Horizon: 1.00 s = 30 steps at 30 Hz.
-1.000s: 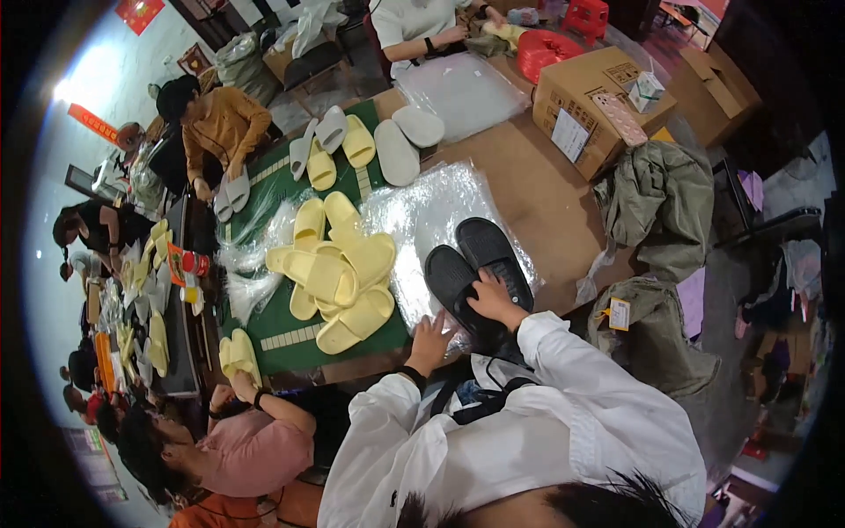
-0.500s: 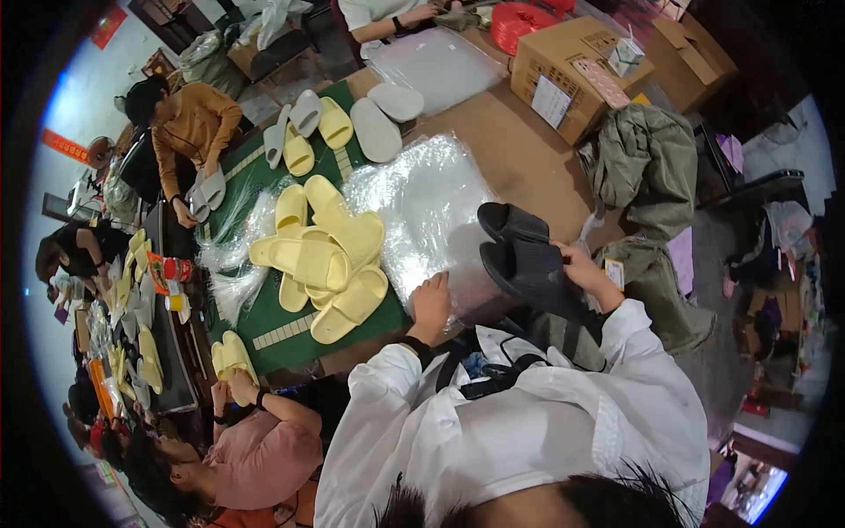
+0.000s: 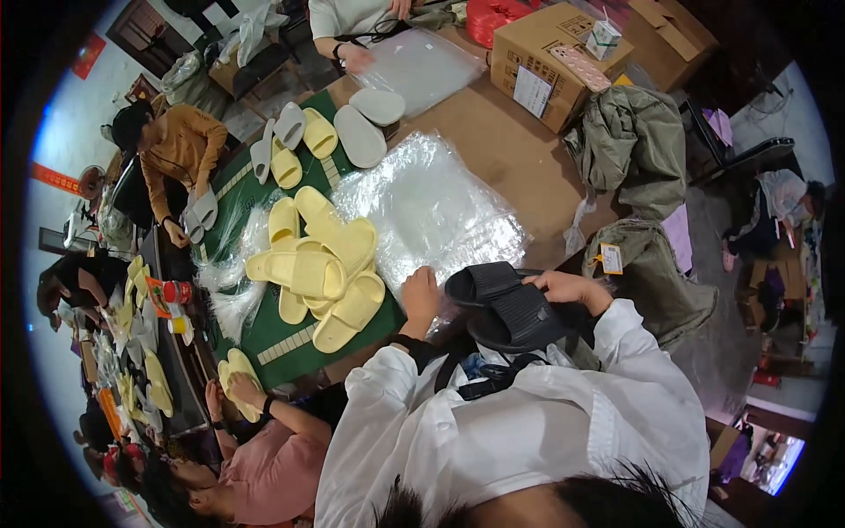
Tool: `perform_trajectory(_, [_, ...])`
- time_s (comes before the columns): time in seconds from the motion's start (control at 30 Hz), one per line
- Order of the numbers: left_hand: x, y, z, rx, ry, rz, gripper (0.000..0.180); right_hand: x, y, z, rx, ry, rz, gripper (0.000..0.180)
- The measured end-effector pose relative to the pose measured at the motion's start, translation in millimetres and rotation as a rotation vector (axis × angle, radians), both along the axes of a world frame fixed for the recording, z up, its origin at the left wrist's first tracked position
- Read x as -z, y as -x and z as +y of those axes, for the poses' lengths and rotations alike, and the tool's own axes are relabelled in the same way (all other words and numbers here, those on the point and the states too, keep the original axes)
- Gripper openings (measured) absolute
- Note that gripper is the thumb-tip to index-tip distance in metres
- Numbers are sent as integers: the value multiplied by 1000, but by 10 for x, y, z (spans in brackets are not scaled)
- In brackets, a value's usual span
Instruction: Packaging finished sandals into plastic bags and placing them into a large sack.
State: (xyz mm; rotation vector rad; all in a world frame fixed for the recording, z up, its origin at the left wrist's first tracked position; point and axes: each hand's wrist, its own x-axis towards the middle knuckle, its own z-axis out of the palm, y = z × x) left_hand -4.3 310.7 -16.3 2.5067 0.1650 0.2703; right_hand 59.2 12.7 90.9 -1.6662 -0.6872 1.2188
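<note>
In my right hand [image 3: 570,289] is a pair of black slide sandals [image 3: 515,304], held close in front of my chest by the table's near edge. My fingers wrap their far side. My left hand [image 3: 421,295] is closed at the near edge of a pile of clear plastic bags [image 3: 422,198], its fingertips bent onto the film. Just left of the bags, several pale yellow slippers [image 3: 321,260] lie heaped on a green mat [image 3: 286,352].
Grey slippers [image 3: 361,136] and more yellow ones stand farther back. A cardboard box [image 3: 537,66] is at the far right of the table, near olive sacks [image 3: 638,150]. Co-workers sit left and across; one in pink [image 3: 273,462] holds yellow slippers.
The black sandals have come down and nearer to my body, tilting over. My left hand's fingers have curled at the bags' edge. Across the table, a co-worker's hand has reached onto the clear film.
</note>
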Motion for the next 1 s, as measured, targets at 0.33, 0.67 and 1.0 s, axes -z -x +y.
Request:
perform_trajectory(0.33, [-85, 10, -22, -52, 19, 34, 11, 143, -100, 136, 32, -58, -192, 25])
perform_trajectory(0.67, [-185, 8, -20, 24, 45, -141, 14, -58, -25, 319, -66, 254, -780, 21])
perform_trajectory(1.0, [-418, 55, -69, 83, -150, -215, 10, -134, 21, 573, 275, 411, -900, 13])
